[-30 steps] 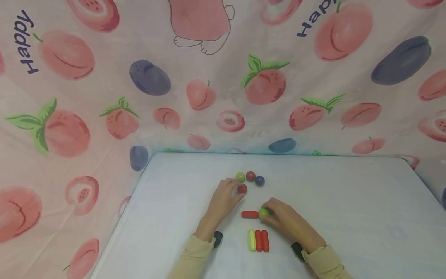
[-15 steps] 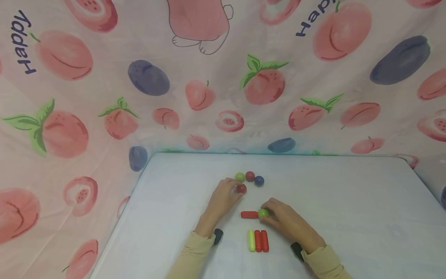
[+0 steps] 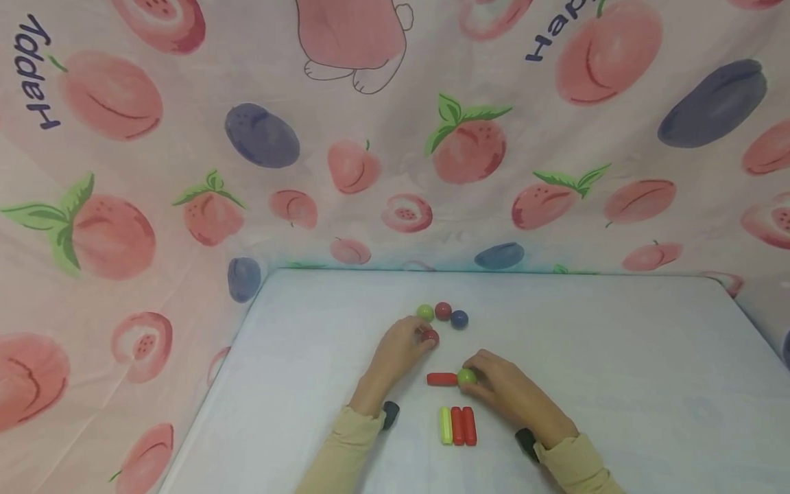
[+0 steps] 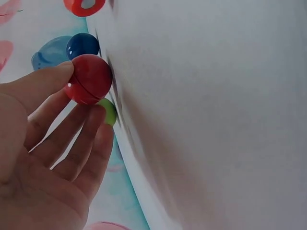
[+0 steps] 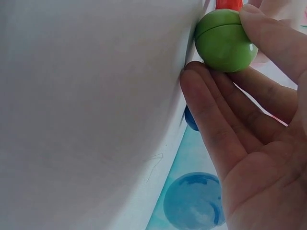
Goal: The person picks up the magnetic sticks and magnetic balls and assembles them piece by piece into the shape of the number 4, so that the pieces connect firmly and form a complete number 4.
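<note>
My left hand (image 3: pixel 398 348) pinches a red ball (image 4: pixel 91 79) between thumb and fingers, low over the white table; a seam runs round that ball in the left wrist view. Lower right, my right hand (image 3: pixel 509 387) holds a green ball (image 5: pixel 225 40) by thumb and fingertips. That ball meets the right end of a red stick (image 3: pixel 441 379) lying crosswise. Just beyond my left hand sit another green ball (image 3: pixel 425 313), a second red ball (image 3: pixel 443 311) and a blue ball (image 3: pixel 459 320) in a loose arc.
Nearer me, a yellow stick (image 3: pixel 446 425) and two red sticks (image 3: pixel 463 425) lie side by side, pointing away. The white table (image 3: pixel 617 363) ends at a fruit-printed cloth (image 3: pixel 370 171) behind and at the left.
My left hand has shifted slightly right and nearer with its red ball, and the fingers now cover more of it. The right hand and its green ball stay in place.
</note>
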`<state>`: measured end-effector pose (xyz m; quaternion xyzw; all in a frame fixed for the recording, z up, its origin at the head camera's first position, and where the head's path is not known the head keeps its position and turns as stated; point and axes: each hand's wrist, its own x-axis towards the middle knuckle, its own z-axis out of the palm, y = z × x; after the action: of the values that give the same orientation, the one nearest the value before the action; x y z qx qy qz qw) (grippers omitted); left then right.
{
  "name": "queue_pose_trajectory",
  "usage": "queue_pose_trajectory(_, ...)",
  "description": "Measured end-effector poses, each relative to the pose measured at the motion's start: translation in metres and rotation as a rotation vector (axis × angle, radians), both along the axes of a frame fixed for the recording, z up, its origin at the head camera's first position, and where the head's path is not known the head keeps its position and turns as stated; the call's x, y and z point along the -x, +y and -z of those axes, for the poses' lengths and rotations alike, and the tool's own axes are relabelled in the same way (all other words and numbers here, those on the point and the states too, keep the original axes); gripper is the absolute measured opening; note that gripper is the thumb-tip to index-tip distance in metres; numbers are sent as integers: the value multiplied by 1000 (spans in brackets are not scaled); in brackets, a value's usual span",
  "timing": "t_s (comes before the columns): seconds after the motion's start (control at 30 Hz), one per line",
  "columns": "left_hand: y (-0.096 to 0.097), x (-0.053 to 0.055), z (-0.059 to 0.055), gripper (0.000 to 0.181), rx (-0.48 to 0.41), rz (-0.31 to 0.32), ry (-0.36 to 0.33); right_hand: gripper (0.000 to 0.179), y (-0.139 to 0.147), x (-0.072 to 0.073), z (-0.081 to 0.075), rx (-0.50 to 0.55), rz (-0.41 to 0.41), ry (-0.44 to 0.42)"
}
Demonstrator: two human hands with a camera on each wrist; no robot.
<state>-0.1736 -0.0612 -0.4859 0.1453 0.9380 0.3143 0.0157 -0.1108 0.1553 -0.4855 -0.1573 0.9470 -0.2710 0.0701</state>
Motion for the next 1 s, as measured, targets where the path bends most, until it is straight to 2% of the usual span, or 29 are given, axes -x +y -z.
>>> queue_pose_trajectory(0.17,1,-1,0,20,-27,-10,-29,25,-1,-1,-1,-6,9,-12)
queue_pose_trajectory(0.47,0,-6,-2,23,-27,-19,-7,26,-3,-1,-1,-14,22,-18)
queue_pose_trajectory(0.7,-4,-14,-4,31,-31,-34,-1,28,-4,-1,-1,-13,36,-37)
queue_pose_trajectory(1.0,-12,-24,-10,29,-71,-31,-37,26,-2,-2,-1,2,34,-31)
